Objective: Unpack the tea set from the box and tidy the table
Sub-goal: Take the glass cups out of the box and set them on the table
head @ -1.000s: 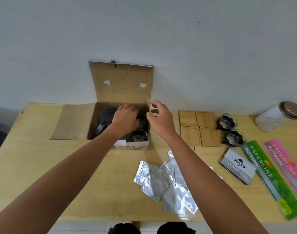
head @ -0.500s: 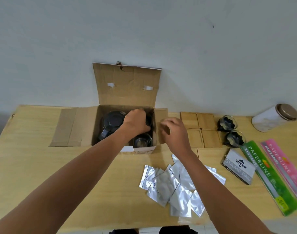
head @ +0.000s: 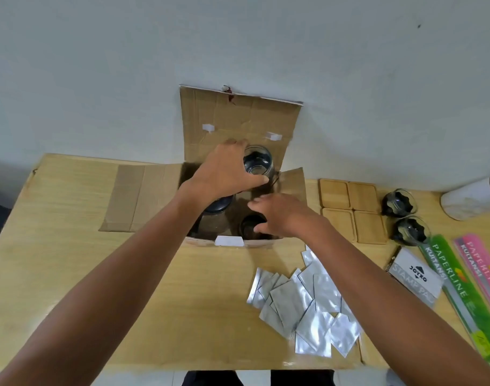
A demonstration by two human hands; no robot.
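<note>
Above the box, my left hand grasps a glass; my right hand hovers, fingers spread, empty

A pile of silver foil sachets lies overlapping near the front edge of the wooden table. To their right sits a grey stamp pad box printed JOYKO, tilted on the tabletop. Just beside it lies a green receipt book marked PAPERLINE KUITANSI, and a pink receipt book with the same lettering lies alongside that, both running diagonally toward the right edge. At the far right a white jar lies on its side against the pale wall.
</note>
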